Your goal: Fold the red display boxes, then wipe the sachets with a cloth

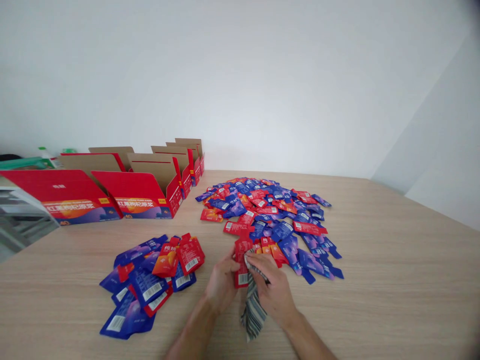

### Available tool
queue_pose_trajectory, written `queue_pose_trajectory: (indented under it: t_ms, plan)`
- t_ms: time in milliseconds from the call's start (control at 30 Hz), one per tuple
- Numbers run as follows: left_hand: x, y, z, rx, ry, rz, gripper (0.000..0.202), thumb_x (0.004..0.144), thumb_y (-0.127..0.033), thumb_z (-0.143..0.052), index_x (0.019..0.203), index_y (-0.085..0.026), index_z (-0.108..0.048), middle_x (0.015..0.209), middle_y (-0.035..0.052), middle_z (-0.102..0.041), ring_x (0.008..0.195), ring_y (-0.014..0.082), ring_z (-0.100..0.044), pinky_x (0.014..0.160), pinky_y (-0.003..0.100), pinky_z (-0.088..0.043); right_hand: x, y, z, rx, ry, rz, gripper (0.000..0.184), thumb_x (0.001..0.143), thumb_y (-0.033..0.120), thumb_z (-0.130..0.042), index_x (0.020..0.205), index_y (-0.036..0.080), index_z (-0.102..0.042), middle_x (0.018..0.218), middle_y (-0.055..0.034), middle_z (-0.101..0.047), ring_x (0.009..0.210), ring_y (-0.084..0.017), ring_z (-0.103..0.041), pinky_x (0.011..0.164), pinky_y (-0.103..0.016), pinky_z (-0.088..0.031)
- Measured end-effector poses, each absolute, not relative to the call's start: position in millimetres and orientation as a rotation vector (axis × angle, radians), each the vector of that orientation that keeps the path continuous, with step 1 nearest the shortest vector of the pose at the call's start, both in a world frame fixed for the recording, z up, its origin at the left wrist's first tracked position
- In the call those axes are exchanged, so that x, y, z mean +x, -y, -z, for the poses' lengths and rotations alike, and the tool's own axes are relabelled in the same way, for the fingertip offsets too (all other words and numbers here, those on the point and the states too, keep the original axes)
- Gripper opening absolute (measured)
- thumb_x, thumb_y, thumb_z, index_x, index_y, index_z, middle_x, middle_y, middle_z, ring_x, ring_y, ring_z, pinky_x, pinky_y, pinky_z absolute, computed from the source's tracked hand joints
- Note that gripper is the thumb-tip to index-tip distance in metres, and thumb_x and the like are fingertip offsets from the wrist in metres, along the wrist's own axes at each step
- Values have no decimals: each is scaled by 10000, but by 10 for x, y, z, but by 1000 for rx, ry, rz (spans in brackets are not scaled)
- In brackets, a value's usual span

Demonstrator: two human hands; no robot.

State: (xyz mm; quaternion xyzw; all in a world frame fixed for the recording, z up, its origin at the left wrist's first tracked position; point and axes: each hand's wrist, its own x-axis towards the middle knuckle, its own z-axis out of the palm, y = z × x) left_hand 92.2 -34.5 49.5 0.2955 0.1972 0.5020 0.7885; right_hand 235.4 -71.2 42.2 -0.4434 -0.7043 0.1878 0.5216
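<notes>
My left hand [222,286] is closed on a red sachet [242,260] that stands upright between both hands. Against that sachet my right hand [275,292] presses a grey striped cloth [253,310], whose loose end hangs down onto the wooden table [393,280]. Just behind the hands spreads a large heap of red and blue sachets [270,215]. A smaller pile of the same sachets [150,285] lies to the left of my left hand.
Several open red cardboard boxes [146,192] with brown flaps stand in a row at the back left. Beyond the table's left edge is a grey rack [18,220], with green items [26,162] behind it. White walls close the back and right.
</notes>
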Motion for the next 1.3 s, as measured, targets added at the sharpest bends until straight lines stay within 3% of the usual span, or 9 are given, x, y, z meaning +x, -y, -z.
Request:
queue_pose_trajectory:
  t_ms: [67, 167, 333, 533, 700, 800, 900, 1100, 1300]
  plan:
    - [907, 313, -483, 523, -477, -1110, 281, 805, -192, -584, 1064, -119, -663, 1006, 105, -724, 897, 219, -679, 826, 329, -519, 2374, 731, -444, -1112, 1608, -496, 272, 939, 240, -542, 1181, 285, -658, 1200, -57, -679, 1151, -220, -603, 1002, -408, -487]
    - [893, 277, -485, 463, -497, -1112, 257, 873, -268, -581, 1064, -114, -657, 1006, 112, -729, 889, 220, -689, 863, 360, -520, 2413, 747, -467, -1212, 1356, -579, 284, 918, 313, -593, 1195, 262, -622, 1194, -66, -679, 1107, -224, -636, 972, -391, -512]
    - [895, 286, -513, 472, -496, -1130, 267, 862, -236, -613, 1110, -143, -641, 1047, 100, -724, 907, 215, -692, 866, 363, -525, 2421, 756, -455, -1233, 1354, -434, 198, 912, 280, -599, 1104, 250, -638, 1142, -62, -690, 1063, -216, -643, 952, -383, -516]
    - [937, 300, -425, 533, -563, -1100, 183, 789, -237, -699, 949, -149, -690, 795, 35, -715, 664, 131, -651, 668, 249, -515, 2301, 739, -332, -1027, 1841, -301, 346, 913, 92, -518, 1175, 278, -645, 1216, -44, -670, 1149, -194, -583, 1002, -393, -482]
    - [995, 314, -435, 751, -648, -1037, 324, 766, -286, -696, 1055, -142, -697, 939, 66, -735, 831, 186, -675, 820, 304, -512, 2379, 623, -260, -1226, 1608, -231, 278, 913, 133, -537, 1111, 263, -685, 1145, -57, -698, 1107, -199, -612, 966, -397, -507]
    - [991, 264, -416, 975, -874, -1112, 293, 836, -306, -581, 1068, -142, -654, 949, 73, -721, 774, 179, -658, 764, 315, -522, 2458, 565, -235, -1274, 1527, -238, 257, 888, 145, -565, 1076, 255, -701, 1101, -60, -712, 1068, -202, -638, 957, -394, -514]
    - [915, 171, -360, 1142, -1246, -1179, 315, 813, -208, -532, 1121, -142, -551, 966, 87, -686, 722, 174, -643, 664, 305, -521, 2464, 561, -223, -1277, 1523, -279, 254, 882, 146, -566, 1067, 250, -703, 1091, -62, -712, 1055, -203, -645, 954, -387, -515]
    - [616, 47, -377, 1700, -1876, -1183, 609, 711, -42, -518, 1308, -114, -416, 1190, 175, -526, 1017, 258, -596, 814, 348, -490, 2397, 628, -262, -1292, 1556, -321, 235, 884, 152, -556, 1043, 242, -705, 1084, -74, -704, 1032, -212, -645, 926, -382, -523]
    - [355, -37, -357, 1834, -2156, -850, 486, 850, -120, -429, 1313, -235, -518, 1128, 126, -547, 869, 228, -607, 704, 313, -460, 2424, 610, -257, -1315, 1549, -313, 210, 882, 191, -578, 1037, 237, -712, 1053, -79, -711, 998, -221, -656, 912, -385, -533]
